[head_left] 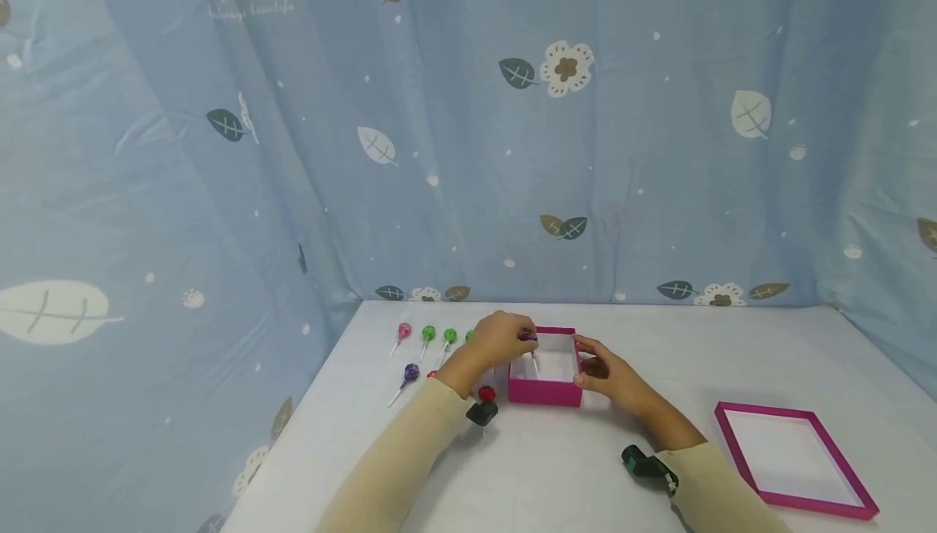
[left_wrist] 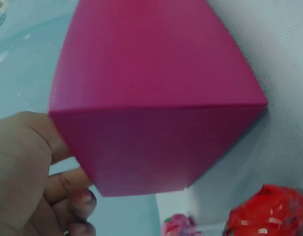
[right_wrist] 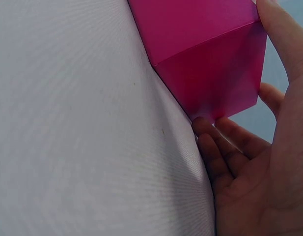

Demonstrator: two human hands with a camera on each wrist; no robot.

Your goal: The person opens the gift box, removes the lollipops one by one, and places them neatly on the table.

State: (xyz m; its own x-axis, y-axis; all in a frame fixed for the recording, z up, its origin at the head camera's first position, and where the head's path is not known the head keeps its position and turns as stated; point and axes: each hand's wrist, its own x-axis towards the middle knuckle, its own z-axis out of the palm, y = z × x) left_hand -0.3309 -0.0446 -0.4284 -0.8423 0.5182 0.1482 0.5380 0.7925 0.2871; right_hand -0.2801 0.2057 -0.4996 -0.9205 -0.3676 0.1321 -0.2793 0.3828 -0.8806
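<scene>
My left hand [head_left: 501,336] pinches a purple-wrapped lollipop [head_left: 530,338] over the open magenta box [head_left: 545,392], its white stick pointing down into the white interior. On the box's right side, my right hand [head_left: 615,374] holds the wall, thumb near the front corner and fingers farther back. The right wrist view has its fingertips [right_wrist: 225,123] against the lower part of that wall. Seen from the left wrist, the box [left_wrist: 141,147] hides the held lollipop. A red lollipop [head_left: 486,393] lies just left of the box, partly behind the wrist camera.
Left of the box lie a pink lollipop [head_left: 404,329], green lollipops [head_left: 428,332] and a purple lollipop [head_left: 411,372]; my left arm covers part of this group. The magenta-rimmed lid [head_left: 794,456] lies inside-up at the right. A blue curtain [head_left: 468,150] hangs behind the white table [head_left: 556,468].
</scene>
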